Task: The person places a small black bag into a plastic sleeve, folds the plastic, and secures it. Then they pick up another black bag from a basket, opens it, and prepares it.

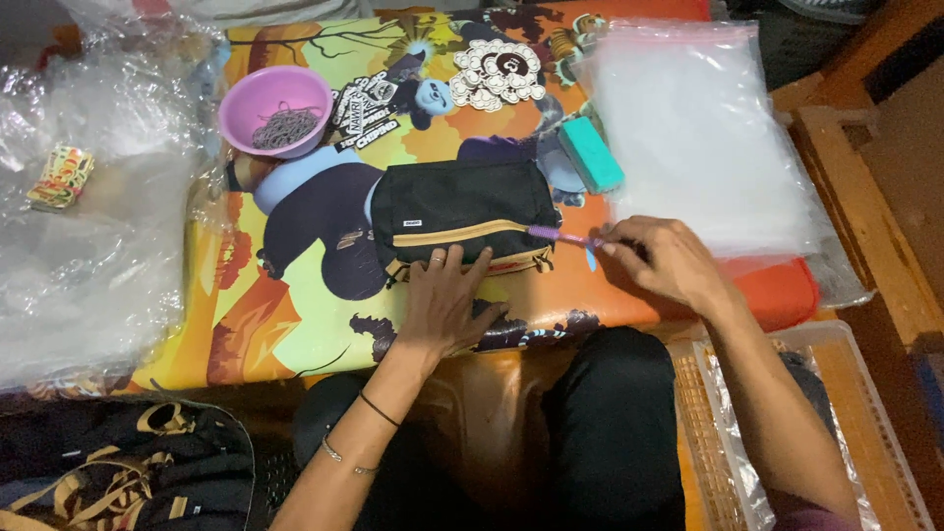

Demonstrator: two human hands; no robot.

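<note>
Bright cartoon artwork in orange, yellow and green covers the low tabletop (295, 324), which sits across the seated person's knees. Near its front edge lies a small black pouch (462, 211) with a tan zipper band, its long side facing the person. The left hand (442, 300) lies flat on the pouch's lower edge, fingers (454, 262) spread and released, seemingly pinning the fabric so it cannot slide. The right hand (664, 258) is pinched around a thin purple tool (560, 235) whose tip meets the pouch's right end at the zipper, probably so force can go in along the zip line.

Just behind the pouch's right end rests a teal block (593, 153). Farther back are a round cluster of white stickers (497, 74) and some black-and-white ones beside a pink bowl (273, 108) holding a tangle of grey cord. A stack of clear plastic bags (703, 138) lies to the right, within reach of the working hand. Crumpled clear plastic sheeting (88, 246) spreads to the left, and more black pouches with tan straps (128, 472) are heaped below on that side.
</note>
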